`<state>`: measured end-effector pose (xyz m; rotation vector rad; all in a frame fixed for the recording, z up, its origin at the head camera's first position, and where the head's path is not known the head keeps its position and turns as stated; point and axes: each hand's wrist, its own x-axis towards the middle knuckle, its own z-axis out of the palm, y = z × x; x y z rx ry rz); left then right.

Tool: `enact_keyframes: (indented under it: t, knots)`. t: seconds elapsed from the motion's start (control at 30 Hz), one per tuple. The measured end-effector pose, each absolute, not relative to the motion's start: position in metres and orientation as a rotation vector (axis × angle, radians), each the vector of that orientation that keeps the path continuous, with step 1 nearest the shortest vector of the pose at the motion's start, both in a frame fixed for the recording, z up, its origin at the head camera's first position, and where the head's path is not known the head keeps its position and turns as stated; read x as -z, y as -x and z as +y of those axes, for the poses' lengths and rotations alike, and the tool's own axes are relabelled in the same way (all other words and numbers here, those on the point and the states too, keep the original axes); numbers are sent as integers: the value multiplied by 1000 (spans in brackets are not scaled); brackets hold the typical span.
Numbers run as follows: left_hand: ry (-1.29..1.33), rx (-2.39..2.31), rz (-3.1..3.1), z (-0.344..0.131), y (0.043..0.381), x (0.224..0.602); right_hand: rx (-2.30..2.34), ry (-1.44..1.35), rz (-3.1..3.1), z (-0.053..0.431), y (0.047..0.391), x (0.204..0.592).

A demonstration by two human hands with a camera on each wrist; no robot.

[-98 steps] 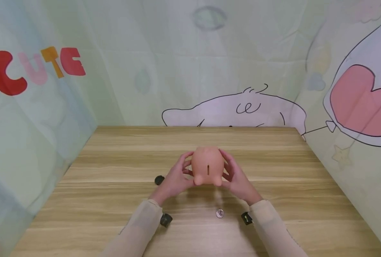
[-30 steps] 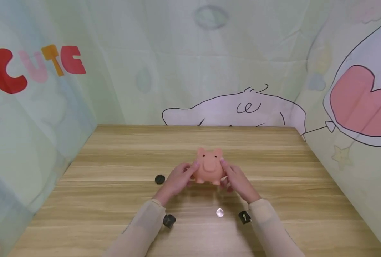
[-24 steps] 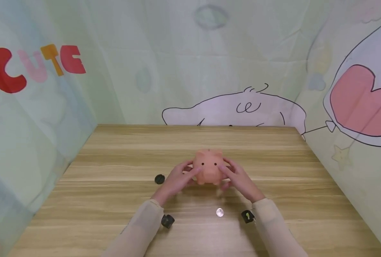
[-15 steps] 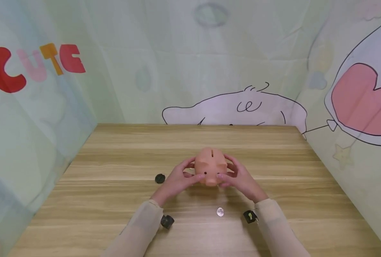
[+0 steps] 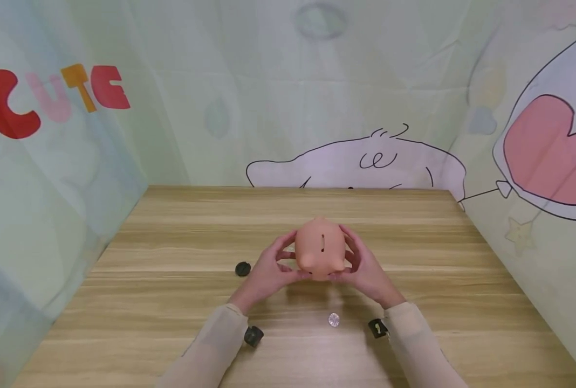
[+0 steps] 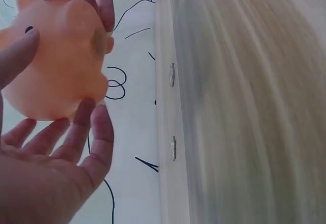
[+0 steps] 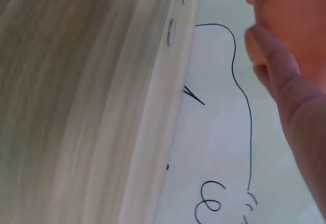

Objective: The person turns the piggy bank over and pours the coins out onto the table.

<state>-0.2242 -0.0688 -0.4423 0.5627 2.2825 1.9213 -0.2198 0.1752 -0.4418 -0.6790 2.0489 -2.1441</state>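
Left grip (image 5: 271, 267) and right grip (image 5: 363, 267) grasping peach, rounded, plastic piggy bank (image 5: 312, 246), held between them above wooden worktop (image 5: 181, 302); clearance hard to judge. Risk: uneven squeeze on smooth flanks, bank slipping, knocking round silver coin (image 5: 334, 320) nearside of grips.

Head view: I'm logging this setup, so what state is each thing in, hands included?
Piggy bank: raised above the table, slot facing up.
Left hand: gripping one side of the bank.
Right hand: gripping the opposite side.
Silvery disc: lying flat on the table.
Black round piece: lying on the table.
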Motion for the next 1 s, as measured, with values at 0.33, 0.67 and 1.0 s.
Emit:
enact_keyframes:
  t: [0.33, 0.67, 1.0]
  knots:
    - [-683, -1995, 2324, -70, 223, 443, 2130, 883, 2176, 167, 214, 439]
    - [-652, -1967, 2328, -68, 221, 444, 2137, 838, 2165, 169, 213, 443]
    - [-578, -1941, 2303, -69, 219, 441, 2103, 571, 2200, 173, 210, 439]
